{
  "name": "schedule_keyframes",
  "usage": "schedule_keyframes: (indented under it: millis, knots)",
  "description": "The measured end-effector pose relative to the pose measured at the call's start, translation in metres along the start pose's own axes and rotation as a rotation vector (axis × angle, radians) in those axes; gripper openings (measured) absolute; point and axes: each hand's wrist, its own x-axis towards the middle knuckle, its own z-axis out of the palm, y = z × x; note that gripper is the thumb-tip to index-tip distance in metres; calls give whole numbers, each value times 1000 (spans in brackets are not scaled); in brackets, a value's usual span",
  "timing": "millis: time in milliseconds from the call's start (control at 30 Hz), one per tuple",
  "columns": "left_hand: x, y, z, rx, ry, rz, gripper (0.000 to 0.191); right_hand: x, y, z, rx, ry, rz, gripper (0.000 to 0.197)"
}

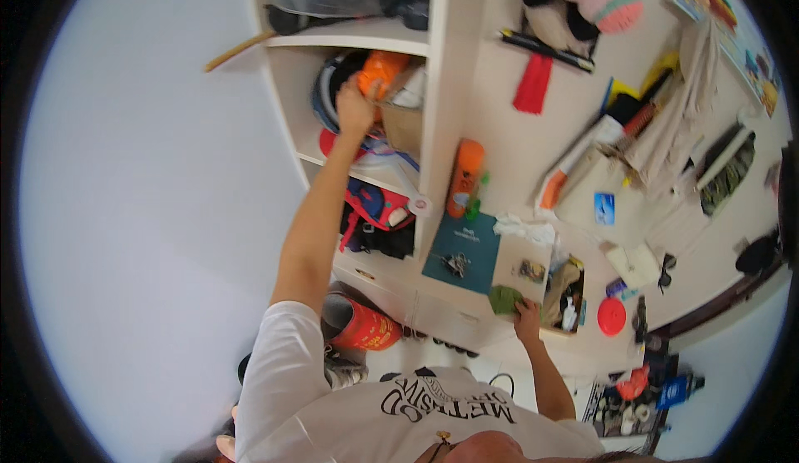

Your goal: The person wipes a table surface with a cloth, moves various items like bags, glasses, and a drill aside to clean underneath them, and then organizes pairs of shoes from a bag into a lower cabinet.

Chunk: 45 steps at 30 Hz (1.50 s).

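My left hand [356,106] reaches into the middle compartment of a white shelf unit, its fingers at an orange plastic bag [382,75]. Whether the fingers grip the bag cannot be made out. A brown paper bag [401,127] stands beside the hand, and a dark round object with a pale rim lies behind it. Below are a red item and a white handle [409,185]. On the cabinet top, my right hand [528,318] holds the edge of a green cloth item [505,299]. Near it are a dark green folder [465,248] bearing keys [457,264] and a small patterned packet [532,271].
An orange bottle [465,176] stands by the shelf's side panel. An open box [565,294] of small items is right of my right hand, with a red round lid [611,316] beyond. A red bucket [368,326] stands on the floor. A wooden stick [237,53] juts from the upper shelf.
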Motion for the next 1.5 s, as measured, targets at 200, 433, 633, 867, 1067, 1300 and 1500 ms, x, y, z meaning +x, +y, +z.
schedule_keyframes:
  millis: [200,433,633,867,1067,1300,1500]
  knots:
    - [1,-5,-29,-394,-68,-50,49,11,-4,-5,6,34,-23,34]
    - [-148,63,-97,-440,3,-266,38,16,11,-34,189,-84,-3,34]
    - [-320,97,-130,-337,-393,-331,23,80,46,-46,8,16,23,52]
    - [-385,165,-126,-400,-549,-668,17,114,75,-38,-3,-211,-33,79]
    - [-407,195,-99,-355,-618,-713,17,121,88,-33,57,-253,-8,71]
    - [-395,246,-57,-323,-758,-564,16,110,90,-69,316,-106,-220,56]
    - [-400,268,-34,-350,-868,-473,14,55,107,-72,480,5,-44,53]
